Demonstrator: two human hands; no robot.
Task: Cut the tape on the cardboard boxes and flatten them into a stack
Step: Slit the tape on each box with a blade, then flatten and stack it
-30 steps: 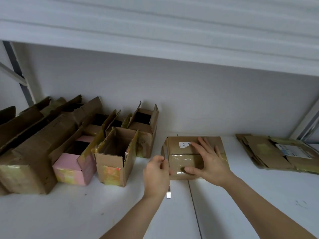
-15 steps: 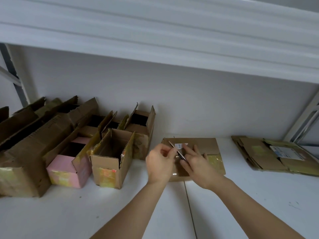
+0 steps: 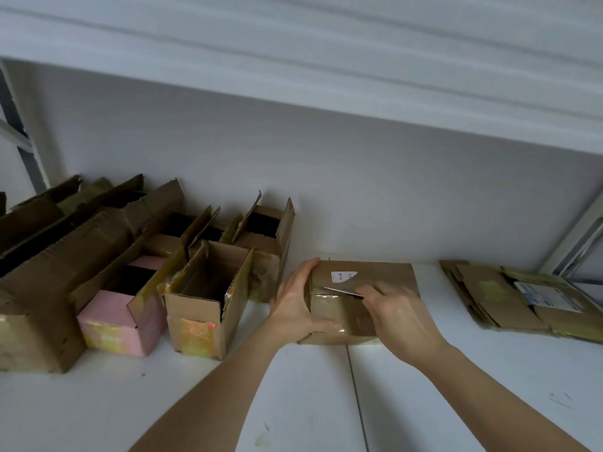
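Observation:
A taped brown cardboard box [image 3: 388, 275] with a small white label lies on the white shelf [image 3: 293, 402] in the middle. My left hand [image 3: 295, 305] grips its left end, thumb along the front edge. My right hand [image 3: 396, 313] holds a thin metal blade [image 3: 342, 291] whose tip lies on the box's top along the taped seam. Glossy clear tape covers the box's front face.
Several open cardboard boxes [image 3: 208, 295] stand in a row at the left, one of them pink [image 3: 117, 321]. A stack of flattened cardboard [image 3: 522, 301] lies at the right. A shelf board hangs low overhead, and the wall is close behind.
The blade passed from my left hand to my right. My left hand moved to the box's left end and took hold; my right hand set the blade on the box's top.

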